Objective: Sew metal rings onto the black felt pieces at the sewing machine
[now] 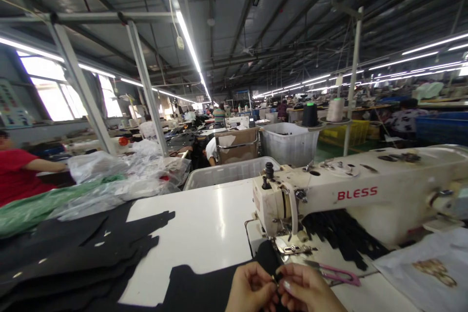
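Head view, low in the frame: the left hand [251, 288] and the right hand [306, 288] meet fingertip to fingertip, pinching a small dark piece [277, 280] between them just in front of the presser foot [292, 248]; it is too small to tell what it is. Holding it close to the needle area, over the black fabric panel [204, 287] that lies on the white table [204, 226], keeps both within easy reach of the sewing machine [358, 195].

Just right of the hands lie pink thread snips [338, 274], handles toward the person, placed for a quick grab. Behind the machine's arm sits a heap of black strips [340, 236]. To the left, cut black panels [80, 253] are stacked in overlapping layers, likely so one can be drawn off at a time. A printed paper sheet [431, 268] rests at the right edge.

Further back, a clear bin [226, 173] stands against the table; its contents are hidden. Beyond it, a cardboard box [237, 144] and a white plastic crate [288, 144] holding dark pieces. Crumpled plastic bags [120, 175] pile at the left, near a person in a red sleeve [22, 168]. Thread cones [321, 112] stand on a rack above.
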`<state>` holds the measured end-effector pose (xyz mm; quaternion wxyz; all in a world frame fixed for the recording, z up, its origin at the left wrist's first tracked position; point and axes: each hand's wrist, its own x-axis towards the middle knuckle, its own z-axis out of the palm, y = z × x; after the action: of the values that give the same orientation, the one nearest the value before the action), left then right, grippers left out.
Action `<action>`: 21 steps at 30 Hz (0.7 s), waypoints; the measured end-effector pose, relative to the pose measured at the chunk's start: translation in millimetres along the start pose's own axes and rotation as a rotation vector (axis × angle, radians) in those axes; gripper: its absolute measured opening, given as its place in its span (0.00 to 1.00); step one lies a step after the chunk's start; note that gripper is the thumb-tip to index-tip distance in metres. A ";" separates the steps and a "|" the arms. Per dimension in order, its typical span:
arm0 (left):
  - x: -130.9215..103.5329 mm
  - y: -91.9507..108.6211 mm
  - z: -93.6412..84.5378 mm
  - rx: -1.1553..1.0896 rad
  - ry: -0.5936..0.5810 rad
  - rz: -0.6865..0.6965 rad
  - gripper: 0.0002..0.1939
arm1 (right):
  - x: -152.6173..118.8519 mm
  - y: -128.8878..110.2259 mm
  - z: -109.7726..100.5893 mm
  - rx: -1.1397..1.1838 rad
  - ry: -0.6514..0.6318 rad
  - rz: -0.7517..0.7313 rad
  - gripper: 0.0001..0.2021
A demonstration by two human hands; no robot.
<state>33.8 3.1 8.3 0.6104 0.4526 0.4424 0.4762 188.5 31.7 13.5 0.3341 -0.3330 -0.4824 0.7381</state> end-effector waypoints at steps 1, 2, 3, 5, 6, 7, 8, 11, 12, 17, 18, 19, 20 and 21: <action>0.2 -1.1 -0.1 0.014 0.023 0.007 0.22 | -0.6 0.4 1.2 -0.008 0.006 -0.042 0.17; 0.3 -2.2 -0.3 0.030 0.039 0.009 0.22 | -0.8 1.1 2.5 -0.015 0.003 -0.079 0.18; 0.2 -3.3 -0.4 0.044 0.049 0.006 0.21 | -0.6 2.0 3.8 -0.036 -0.001 -0.120 0.17; -0.7 -4.3 -0.5 0.058 0.043 0.000 0.21 | 1.3 4.2 5.5 -0.138 0.001 -0.185 0.17; -1.6 -3.9 -0.3 0.053 0.026 0.006 0.21 | 2.7 5.2 5.5 -0.186 0.009 -0.204 0.17; -2.7 -2.6 -0.1 0.036 0.000 0.020 0.21 | 4.0 6.1 4.8 -0.218 0.015 -0.213 0.17; -4.1 -0.6 0.1 0.010 -0.041 0.039 0.22 | 5.0 6.8 3.7 -0.235 0.019 -0.213 0.17; -8.2 7.3 0.4 -0.063 -0.201 0.075 0.21 | 5.5 8.1 -0.2 -0.210 -0.006 -0.222 0.17; -8.9 8.8 0.2 -0.071 -0.239 0.075 0.20 | 5.1 8.8 -1.0 -0.191 -0.015 -0.230 0.17; -5.6 0.0 -2.4 -0.096 -0.110 0.147 0.13 | 6.2 16.6 1.7 -0.111 -0.060 -0.171 0.20; -4.5 -2.6 -3.1 -0.092 -0.073 0.183 0.14 | 6.9 18.4 2.6 -0.107 -0.067 -0.162 0.21; -3.7 -4.5 -3.8 -0.074 -0.055 0.217 0.16 | 7.4 19.7 3.4 -0.111 -0.073 -0.162 0.22; -3.2 -5.5 -4.4 -0.048 -0.056 0.251 0.19 | 7.4 20.4 4.0 -0.123 -0.072 -0.170 0.22; -3.1 -5.7 -5.0 -0.027 -0.065 0.282 0.20 | 6.8 20.3 4.6 -0.141 -0.067 -0.180 0.22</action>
<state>29.6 -0.1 2.1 0.5572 0.5174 0.3480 0.5483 177.5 28.7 -5.2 0.3585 -0.2862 -0.5720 0.6800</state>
